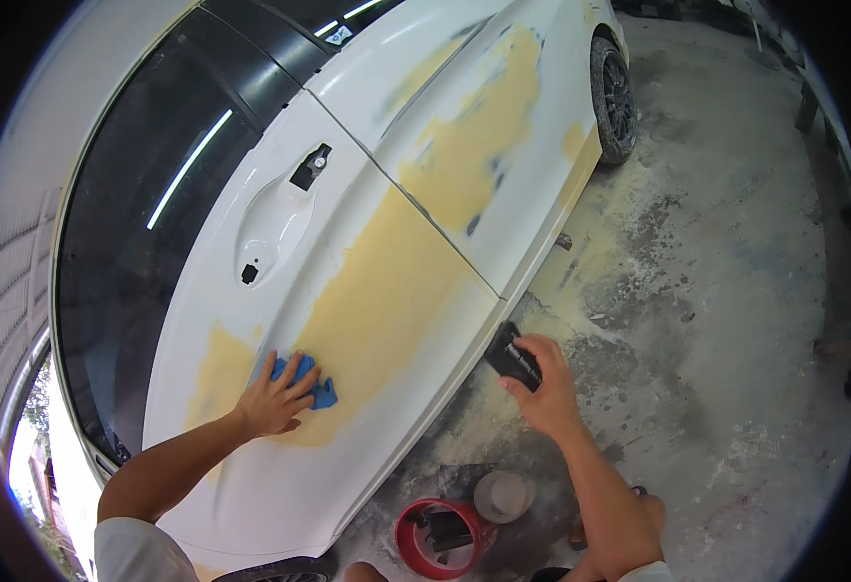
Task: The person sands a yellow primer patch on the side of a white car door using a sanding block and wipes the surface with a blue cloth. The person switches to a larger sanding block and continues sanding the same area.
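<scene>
My left hand [275,398] presses a crumpled blue cloth [321,391] against a yellowish patch [377,301] on the rear door of a white car [396,466]. Its fingers are bent over the cloth. My right hand [549,393] grips a black rectangular block [513,359], held beside the lower edge of that door. The car's front door carries another uneven yellowish patch [474,136] with dark marks. Above my left hand, the rear door has a handle recess [270,223] with dark openings in it.
A red bucket [408,538] holding dark pieces stands on the stained grey floor [716,320] at my feet, beside a pale round container [503,495]. The front wheel [614,102] is at upper right, and dark window glass [125,291] runs along the left.
</scene>
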`<state>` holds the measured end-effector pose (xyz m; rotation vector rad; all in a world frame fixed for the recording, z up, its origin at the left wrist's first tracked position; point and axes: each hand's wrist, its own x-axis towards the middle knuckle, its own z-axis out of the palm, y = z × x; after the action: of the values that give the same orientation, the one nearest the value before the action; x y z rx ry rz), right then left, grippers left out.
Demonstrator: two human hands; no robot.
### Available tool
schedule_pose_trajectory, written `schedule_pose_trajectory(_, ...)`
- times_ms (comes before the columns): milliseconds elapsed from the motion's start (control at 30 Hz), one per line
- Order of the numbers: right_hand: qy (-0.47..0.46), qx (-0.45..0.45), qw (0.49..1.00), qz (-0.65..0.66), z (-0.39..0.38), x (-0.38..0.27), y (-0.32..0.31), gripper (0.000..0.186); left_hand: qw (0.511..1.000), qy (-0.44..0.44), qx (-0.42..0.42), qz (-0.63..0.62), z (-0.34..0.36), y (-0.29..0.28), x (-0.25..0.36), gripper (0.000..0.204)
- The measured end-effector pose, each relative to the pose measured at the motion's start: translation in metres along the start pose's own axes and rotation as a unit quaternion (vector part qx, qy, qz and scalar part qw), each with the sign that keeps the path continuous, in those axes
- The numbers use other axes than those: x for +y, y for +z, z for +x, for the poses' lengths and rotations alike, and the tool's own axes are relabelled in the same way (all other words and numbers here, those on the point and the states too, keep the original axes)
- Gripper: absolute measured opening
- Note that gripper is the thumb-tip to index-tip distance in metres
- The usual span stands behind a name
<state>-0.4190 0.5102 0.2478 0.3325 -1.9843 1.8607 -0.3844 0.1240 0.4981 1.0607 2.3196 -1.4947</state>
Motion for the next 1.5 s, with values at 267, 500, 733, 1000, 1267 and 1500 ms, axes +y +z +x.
schedule_pose_trajectory(267,0.249,0.133,0.950,0.134,0.031,0.017,-0.030,0.053,0.979,-0.084,0.185,0.013,0.167,-0.019,-0.054,0.052)
schedule_pose_trajectory(500,0.276,0.216,0.919,0.182,0.041,0.022,-0.046,0.053,0.979,-0.099,0.173,0.055,0.275,-0.072,-0.111,0.037)
schedule_pose_trajectory(733,0.262,0.235,0.915,0.196,0.054,0.019,-0.028,0.052,0.990,-0.037,0.133,0.030,0.182,-0.050,-0.086,0.026)
schedule_pose_trajectory(1000,0.296,0.005,0.950,0.104,0.027,0.000,0.024,0.053,0.971,-0.038,0.236,0.021,-0.022,0.066,0.017,0.018)
schedule_pose_trajectory(1267,0.157,-0.439,0.851,-0.241,-0.128,0.004,0.107,0.067,0.936,-0.140,0.322,-0.016,-0.124,0.119,0.101,0.019)
schedule_pose_trajectory(1500,0.085,-0.684,0.649,-0.320,-0.271,0.025,0.116,0.067,0.732,-0.516,0.268,-0.355,-0.081,0.136,0.234,0.021)
